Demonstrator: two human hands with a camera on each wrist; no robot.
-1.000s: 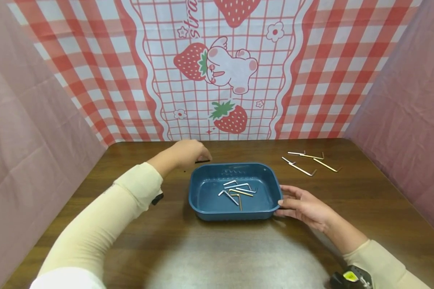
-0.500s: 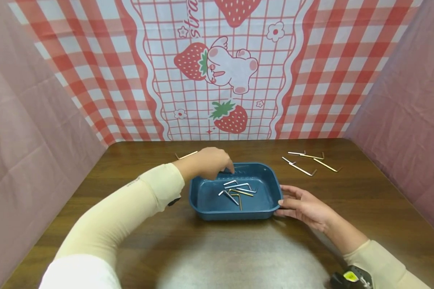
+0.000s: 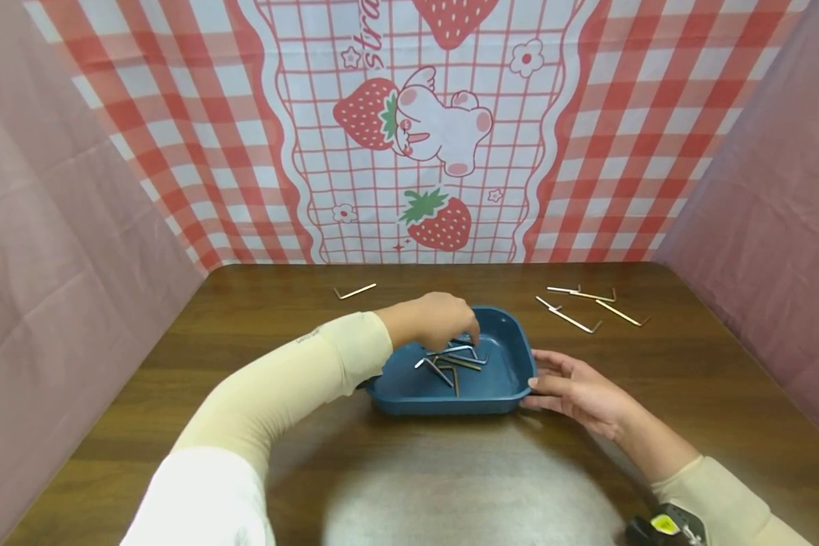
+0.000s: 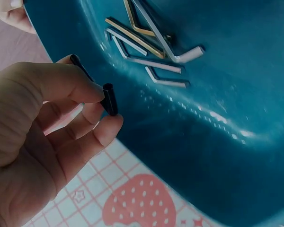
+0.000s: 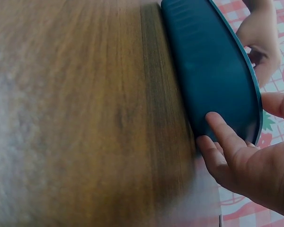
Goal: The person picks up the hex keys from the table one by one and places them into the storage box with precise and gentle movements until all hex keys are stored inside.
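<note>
My left hand (image 3: pixel 444 320) is over the back of the blue tray (image 3: pixel 450 406). In the left wrist view, its thumb and fingers pinch a black hex key (image 4: pixel 110 100), which the head view hides behind the hand. Several silver and gold hex keys (image 4: pixel 156 61) lie in a loose pile on the tray floor, apart from the pinched one. At the tray's right end, my right hand (image 3: pixel 580 396) holds the wall. The right wrist view has its fingers (image 5: pixel 222 130) against the outer side and the thumb at the rim.
A gold hex key (image 3: pixel 358 292) lies on the wooden table (image 3: pixel 478 478), behind and left of the tray. Several more hex keys, including a silver one (image 3: pixel 573 320), lie at the back right. A strawberry-print cloth (image 3: pixel 444 136) hangs behind the table, with pink cloth at both sides.
My left hand has moved right with the black hex key, from behind the tray's left corner to over its inside. The gold hex key at back left came into view. My right hand stays put.
</note>
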